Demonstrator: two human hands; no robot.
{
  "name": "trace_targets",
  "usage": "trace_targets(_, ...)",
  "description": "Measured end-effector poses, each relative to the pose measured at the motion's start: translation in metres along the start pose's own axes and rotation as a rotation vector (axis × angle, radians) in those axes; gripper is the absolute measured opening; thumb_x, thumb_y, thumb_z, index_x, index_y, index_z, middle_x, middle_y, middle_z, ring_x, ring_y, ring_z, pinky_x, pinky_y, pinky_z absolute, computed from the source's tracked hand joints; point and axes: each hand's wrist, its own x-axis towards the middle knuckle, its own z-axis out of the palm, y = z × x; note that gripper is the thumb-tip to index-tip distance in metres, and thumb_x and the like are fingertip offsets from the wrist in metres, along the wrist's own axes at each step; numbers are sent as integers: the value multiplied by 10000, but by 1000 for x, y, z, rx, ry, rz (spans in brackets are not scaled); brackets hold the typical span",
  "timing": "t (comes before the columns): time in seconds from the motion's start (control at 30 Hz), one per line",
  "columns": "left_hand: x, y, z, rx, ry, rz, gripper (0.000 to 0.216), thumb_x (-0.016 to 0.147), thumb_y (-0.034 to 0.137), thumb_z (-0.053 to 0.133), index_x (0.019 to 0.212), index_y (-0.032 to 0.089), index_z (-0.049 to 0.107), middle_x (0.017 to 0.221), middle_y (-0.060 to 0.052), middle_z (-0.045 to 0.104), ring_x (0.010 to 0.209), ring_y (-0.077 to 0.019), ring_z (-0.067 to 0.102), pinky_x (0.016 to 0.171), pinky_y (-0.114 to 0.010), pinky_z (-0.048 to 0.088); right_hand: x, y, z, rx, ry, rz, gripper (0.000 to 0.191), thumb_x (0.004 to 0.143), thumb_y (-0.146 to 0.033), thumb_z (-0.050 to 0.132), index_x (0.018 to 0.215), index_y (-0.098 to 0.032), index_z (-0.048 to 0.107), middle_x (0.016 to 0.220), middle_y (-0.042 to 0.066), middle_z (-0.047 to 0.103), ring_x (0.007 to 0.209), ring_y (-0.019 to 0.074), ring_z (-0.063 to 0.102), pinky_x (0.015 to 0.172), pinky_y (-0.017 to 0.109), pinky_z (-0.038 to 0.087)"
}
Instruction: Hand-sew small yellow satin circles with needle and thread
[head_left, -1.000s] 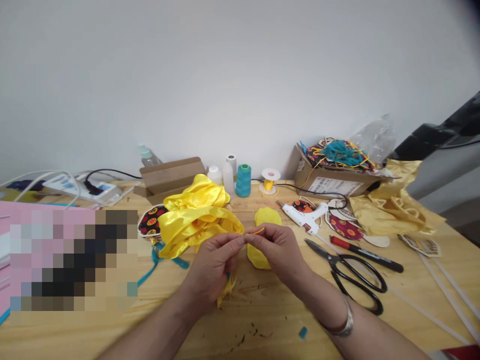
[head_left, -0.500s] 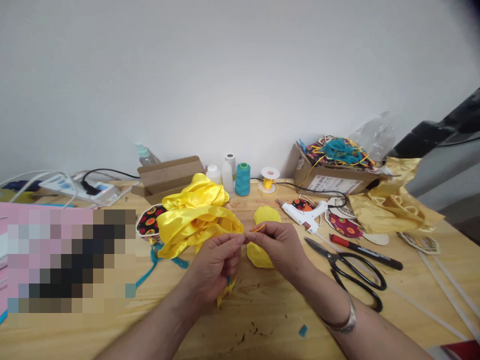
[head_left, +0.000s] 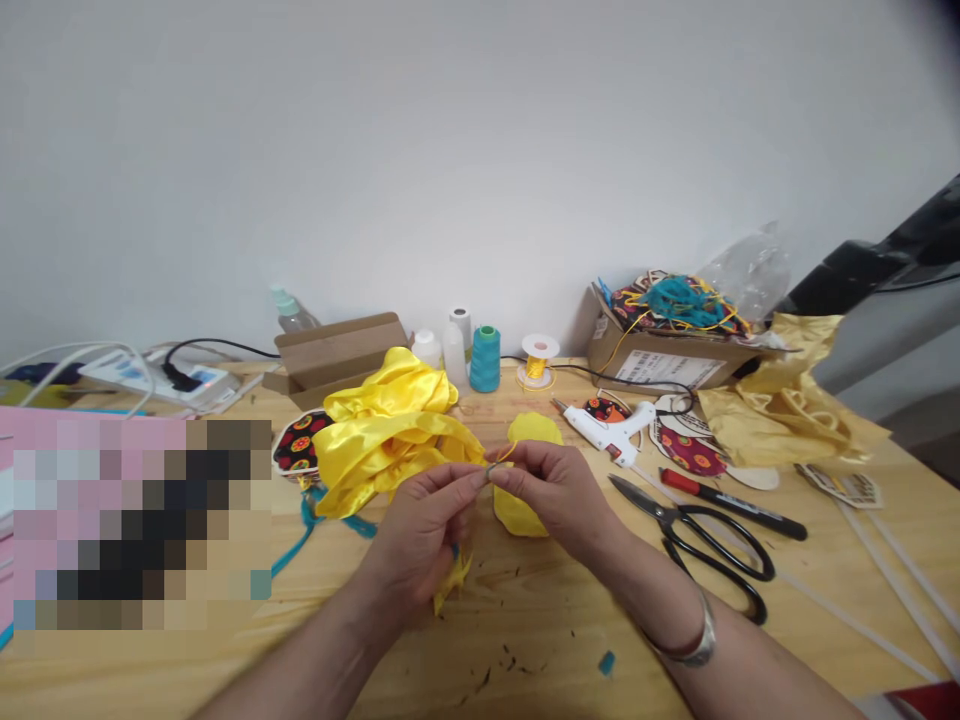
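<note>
My left hand and my right hand meet fingertip to fingertip at the middle of the table. Both are closed in a pinch on a thin yellow cord, which loops up between them. A scrap of yellow cloth with a bit of blue hangs below my left palm; my fingers hide how it is held. Just beyond my left hand lies bunched yellow satin fabric. A rounded flat yellow cloth piece rests on the table, partly behind my right hand.
Scissors, a black marker with a red cap and a white glue gun lie right. Behind stand a blue thread cone, a spool of yellow cord and a filled cardboard box. A patterned pouch sits left.
The fingertips have shifted slightly, and more of the yellow cord shows looped above the pinch. The things on the table have stayed in place.
</note>
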Motion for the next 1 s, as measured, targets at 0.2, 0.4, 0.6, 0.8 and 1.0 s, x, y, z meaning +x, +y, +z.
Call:
trace_targets(0.2,3,0,-1,-17,61,37,262,534,305,805,598,98,657,413,83,378,399,-14,253,372,-139,184,-1,5,4,-73,-17,21,197,726,-306,609,813,-130,622,564,-50,483,482,60,379,424,180,286)
trace_targets(0.4,5,-3,-3,37,94,92,221,599,303,772,631,109,672,417,80,394,409,-20,261,385,-139,199,-4,9,8,-138,-11,22,193,784,-305,549,708,-137,606,518,-45,473,444,57,359,411,182,275)
trace_targets(0.6,5,-3,-4,89,82,123,217,621,316,758,633,115,675,430,73,401,425,-29,273,397,-149,206,-4,8,7,-170,-11,-14,206,788,-305,550,678,-139,603,516,-43,466,468,64,376,435,182,285)
trace_targets(0.8,3,-2,-2,22,59,82,236,569,309,788,639,108,685,435,70,414,412,-24,266,389,-154,185,-1,8,4,-162,11,-41,251,797,-312,542,602,-154,548,517,-47,458,466,62,360,435,184,281)
trace_targets(1.0,2,1,-1,33,-30,30,218,573,296,784,602,108,678,430,69,402,398,-19,242,381,-162,162,0,9,3,-126,31,-13,203,761,-302,560,627,-151,581,499,-48,475,445,61,362,428,185,286)
